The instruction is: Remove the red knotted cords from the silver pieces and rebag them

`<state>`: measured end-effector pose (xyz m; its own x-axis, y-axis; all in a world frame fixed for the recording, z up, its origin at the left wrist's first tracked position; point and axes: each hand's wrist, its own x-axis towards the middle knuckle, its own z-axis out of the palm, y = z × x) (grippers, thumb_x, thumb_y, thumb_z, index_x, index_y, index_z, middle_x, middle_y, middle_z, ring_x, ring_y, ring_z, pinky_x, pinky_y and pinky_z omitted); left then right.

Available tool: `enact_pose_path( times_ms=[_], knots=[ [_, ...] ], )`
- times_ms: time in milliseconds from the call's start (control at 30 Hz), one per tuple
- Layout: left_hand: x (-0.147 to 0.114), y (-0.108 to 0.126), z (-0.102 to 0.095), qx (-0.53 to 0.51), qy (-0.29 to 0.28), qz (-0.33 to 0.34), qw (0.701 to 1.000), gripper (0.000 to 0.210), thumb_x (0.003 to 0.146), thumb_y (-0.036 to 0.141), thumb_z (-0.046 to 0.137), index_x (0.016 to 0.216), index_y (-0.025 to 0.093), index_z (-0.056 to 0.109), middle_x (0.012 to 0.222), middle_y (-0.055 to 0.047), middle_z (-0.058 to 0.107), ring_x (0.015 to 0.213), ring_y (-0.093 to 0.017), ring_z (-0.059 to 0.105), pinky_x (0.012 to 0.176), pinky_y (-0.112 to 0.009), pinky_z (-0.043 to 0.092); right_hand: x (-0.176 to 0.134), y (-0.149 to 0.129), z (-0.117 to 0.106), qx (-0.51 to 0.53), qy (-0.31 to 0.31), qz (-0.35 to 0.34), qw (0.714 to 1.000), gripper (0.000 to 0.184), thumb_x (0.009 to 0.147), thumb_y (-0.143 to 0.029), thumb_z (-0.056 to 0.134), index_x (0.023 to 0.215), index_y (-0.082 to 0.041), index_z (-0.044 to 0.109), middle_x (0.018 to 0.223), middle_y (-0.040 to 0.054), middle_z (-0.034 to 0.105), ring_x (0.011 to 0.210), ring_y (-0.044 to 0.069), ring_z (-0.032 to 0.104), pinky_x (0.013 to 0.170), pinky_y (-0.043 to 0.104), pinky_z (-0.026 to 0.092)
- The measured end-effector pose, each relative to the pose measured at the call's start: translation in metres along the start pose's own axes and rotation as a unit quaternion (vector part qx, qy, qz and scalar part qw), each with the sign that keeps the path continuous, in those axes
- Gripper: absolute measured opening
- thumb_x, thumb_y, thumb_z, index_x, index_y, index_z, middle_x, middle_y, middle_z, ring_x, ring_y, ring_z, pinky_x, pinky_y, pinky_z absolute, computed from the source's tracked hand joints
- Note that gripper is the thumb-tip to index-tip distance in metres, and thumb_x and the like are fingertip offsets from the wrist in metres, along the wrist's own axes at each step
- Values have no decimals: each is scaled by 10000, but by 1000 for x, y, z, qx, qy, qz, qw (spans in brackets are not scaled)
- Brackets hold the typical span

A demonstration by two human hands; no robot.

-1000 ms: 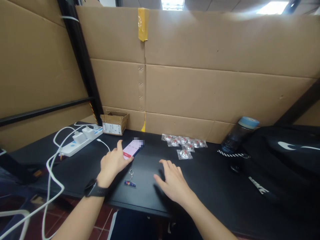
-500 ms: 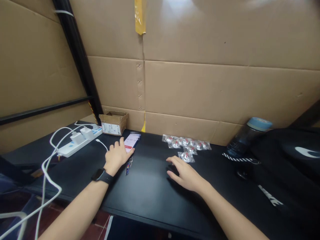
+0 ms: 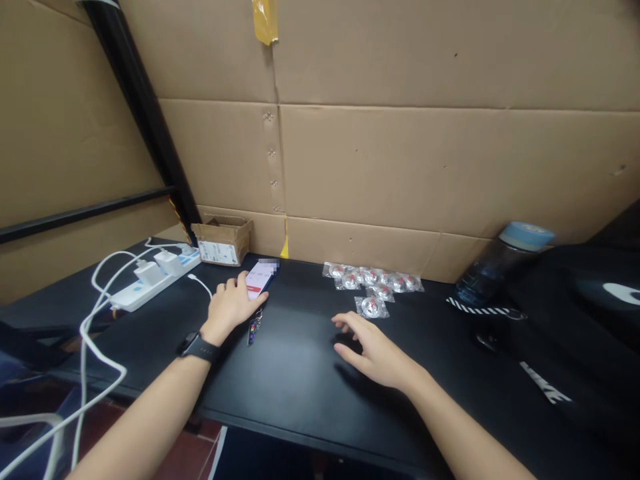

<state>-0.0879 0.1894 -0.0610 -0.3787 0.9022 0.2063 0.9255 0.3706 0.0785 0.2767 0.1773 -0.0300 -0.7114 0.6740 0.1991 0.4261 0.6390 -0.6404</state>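
Note:
My left hand [image 3: 233, 305], with a black watch [image 3: 197, 346] on its wrist, is at the lower end of a smartphone [image 3: 260, 281] on the desk. Its thumb lies along the phone's right edge and its fingers along the left, so it grips the phone. The screen is lit, with a red button. A small keychain [image 3: 254, 328] hangs by the thumb. My right hand [image 3: 373, 348] is held over the black desk with thumb and bent fingers apart, holding nothing. Just beyond it lies a clear packet with a round silver item [image 3: 371, 307]; several similar packets [image 3: 370, 277] lie behind.
At left stand a white power strip [image 3: 131, 297] with plugs and loose cables, and a small cardboard box [image 3: 239, 243]. To the right are a blue-lidded bottle [image 3: 480, 273], a striped strap [image 3: 477, 309] and a black bag [image 3: 575, 320]. A cardboard wall [image 3: 400, 173] backs the desk.
The view has tilted slightly downward, shifting the scene up a little. My left hand stays on the phone, and my right hand remains near the packets with its fingers slightly more bent.

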Motion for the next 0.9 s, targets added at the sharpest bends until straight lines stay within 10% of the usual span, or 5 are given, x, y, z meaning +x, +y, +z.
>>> enact_pose_path(
  times_ms=[267, 700, 900],
  knots=[
    [55, 43, -7, -62, -35, -63, 995, 915, 814, 602, 585, 1529, 140, 249, 1356, -260, 566, 1230, -439, 537, 898, -505, 491, 0, 0, 1, 3, 0, 9, 1000, 395, 928, -319, 584, 1314, -273, 518, 1202, 74, 613, 1067, 218, 603, 919, 367, 525],
    [55, 49, -8, -92, -36, -79, 992, 934, 853, 557, 597, 1589, 235, 122, 1378, -238, 559, 1247, -474, 508, 924, -640, 448, -2, -4, -7, -2, -3, 18, 1000, 412, 949, -346, 563, 1352, -282, 499, 1264, 81, 602, 1131, 229, 598, 964, 385, 518],
    [-18, 75, -43, -188, 81, 64, 977, 598, 939, 416, 530, 1457, 135, 431, 1442, -223, 505, 1320, -395, 486, 1073, -576, 392, 1, 10, -24, -16, 56, 14, 998, 365, 950, -372, 559, 1300, -265, 550, 1219, 97, 631, 1053, 240, 612, 892, 397, 533]
  ],
)
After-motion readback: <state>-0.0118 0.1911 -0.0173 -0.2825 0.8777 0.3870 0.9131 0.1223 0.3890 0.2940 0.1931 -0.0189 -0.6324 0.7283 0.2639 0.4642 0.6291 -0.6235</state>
